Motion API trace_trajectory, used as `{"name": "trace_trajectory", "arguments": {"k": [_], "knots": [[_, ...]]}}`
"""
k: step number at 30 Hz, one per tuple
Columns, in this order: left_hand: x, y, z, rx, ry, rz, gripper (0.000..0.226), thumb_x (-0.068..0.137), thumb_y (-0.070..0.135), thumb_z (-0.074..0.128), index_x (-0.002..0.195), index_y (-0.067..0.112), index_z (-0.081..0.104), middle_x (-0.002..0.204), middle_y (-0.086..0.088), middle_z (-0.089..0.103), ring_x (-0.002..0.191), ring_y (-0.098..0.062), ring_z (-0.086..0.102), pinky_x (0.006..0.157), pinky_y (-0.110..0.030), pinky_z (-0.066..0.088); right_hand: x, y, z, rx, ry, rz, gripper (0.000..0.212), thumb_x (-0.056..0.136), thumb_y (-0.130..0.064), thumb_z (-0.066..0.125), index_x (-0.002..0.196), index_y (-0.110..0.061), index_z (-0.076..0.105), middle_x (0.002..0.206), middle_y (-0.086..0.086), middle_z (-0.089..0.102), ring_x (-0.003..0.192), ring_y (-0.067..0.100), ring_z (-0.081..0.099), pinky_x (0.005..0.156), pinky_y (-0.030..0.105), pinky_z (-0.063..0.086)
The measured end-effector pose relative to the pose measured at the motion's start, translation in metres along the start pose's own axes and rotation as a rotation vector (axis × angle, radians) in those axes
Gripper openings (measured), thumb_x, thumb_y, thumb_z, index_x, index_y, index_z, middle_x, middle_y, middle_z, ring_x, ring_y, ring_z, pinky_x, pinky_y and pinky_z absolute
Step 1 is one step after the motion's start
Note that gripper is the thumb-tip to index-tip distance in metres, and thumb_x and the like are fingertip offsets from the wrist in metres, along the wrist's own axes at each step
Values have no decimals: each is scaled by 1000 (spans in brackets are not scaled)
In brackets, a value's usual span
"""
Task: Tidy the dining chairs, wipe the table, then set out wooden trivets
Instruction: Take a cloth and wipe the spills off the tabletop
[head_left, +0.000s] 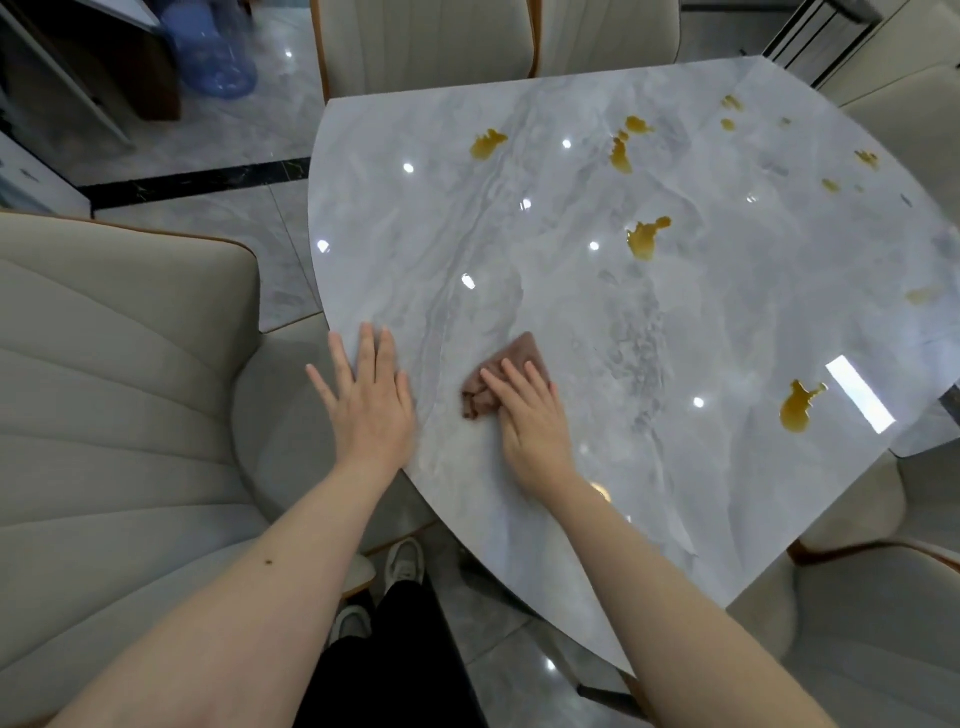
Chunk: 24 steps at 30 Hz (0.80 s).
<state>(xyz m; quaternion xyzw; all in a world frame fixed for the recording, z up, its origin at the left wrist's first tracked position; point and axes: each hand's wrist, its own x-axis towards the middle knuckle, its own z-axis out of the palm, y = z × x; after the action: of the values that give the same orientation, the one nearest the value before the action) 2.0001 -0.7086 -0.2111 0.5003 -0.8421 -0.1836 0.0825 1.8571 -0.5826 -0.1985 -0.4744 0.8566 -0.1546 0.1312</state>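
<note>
A glossy grey marble table (597, 322) fills the middle of the head view. Several amber liquid spills (645, 239) dot its far and right parts. A small folded brown cloth (511, 366) lies on the near left part of the tabletop. My right hand (530, 421) presses flat on the cloth, fingers covering its near half. My left hand (369, 400) rests palm down at the table's left edge, fingers spread, holding nothing. No wooden trivets are in view.
A cream padded chair (114, 389) stands close at the left, its seat beside the table edge. Two more chairs (426, 41) stand at the far side, and others (883, 597) at the right. A blue plastic bottle (208, 47) lies on the tiled floor at far left.
</note>
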Motion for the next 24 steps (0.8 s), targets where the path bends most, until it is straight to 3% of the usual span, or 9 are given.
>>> {"name": "trace_trajectory", "arguments": {"k": [4, 7, 10, 16, 20, 24], "knots": [[2, -1, 0, -4, 7, 22, 55, 100, 29, 29, 151, 14, 15, 159, -3, 10, 145, -34, -5, 114, -55, -4, 37, -32, 5, -4, 41, 75, 56, 90, -26, 27, 144, -37, 36, 156, -7, 26, 147, 17, 11, 117, 37, 1], [10, -4, -2, -11, 53, 70, 50, 96, 23, 42, 143, 7, 36, 150, -15, 31, 141, -42, 15, 113, -56, 11, 21, -46, 16, 17, -22, -96, 53, 93, -24, 30, 143, -38, 37, 155, -8, 28, 147, 16, 12, 117, 37, 1], [31, -4, -4, -17, 62, 74, 46, 93, 17, 48, 137, 4, 43, 144, -20, 37, 137, -43, 24, 113, -55, 19, 17, -28, 12, 23, -75, -231, 50, 95, -25, 29, 142, -36, 40, 153, -6, 32, 146, 18, 16, 119, 39, 8], [79, -4, -8, -30, 118, 2, 43, 95, 16, 41, 137, 5, 40, 147, -19, 31, 139, -41, 20, 115, -50, 16, 96, -2, -8, -41, 37, -3, 52, 95, -14, 40, 143, -33, 39, 155, -4, 29, 146, 20, 16, 117, 37, 8], [88, -10, -2, -113, 201, 27, 40, 93, 16, 35, 127, 2, 48, 138, -22, 42, 132, -44, 31, 111, -54, 24, 150, -8, -11, -33, 55, 6, 50, 95, -17, 36, 143, -31, 39, 155, -2, 29, 146, 21, 15, 118, 39, 10], [91, -11, 1, -131, 226, 13, 38, 93, 12, 38, 127, 1, 50, 138, -22, 44, 133, -43, 32, 112, -53, 23, 199, -27, -8, -61, 32, -39, 50, 96, -16, 39, 144, -31, 37, 156, -2, 27, 146, 21, 14, 118, 39, 9]]}}
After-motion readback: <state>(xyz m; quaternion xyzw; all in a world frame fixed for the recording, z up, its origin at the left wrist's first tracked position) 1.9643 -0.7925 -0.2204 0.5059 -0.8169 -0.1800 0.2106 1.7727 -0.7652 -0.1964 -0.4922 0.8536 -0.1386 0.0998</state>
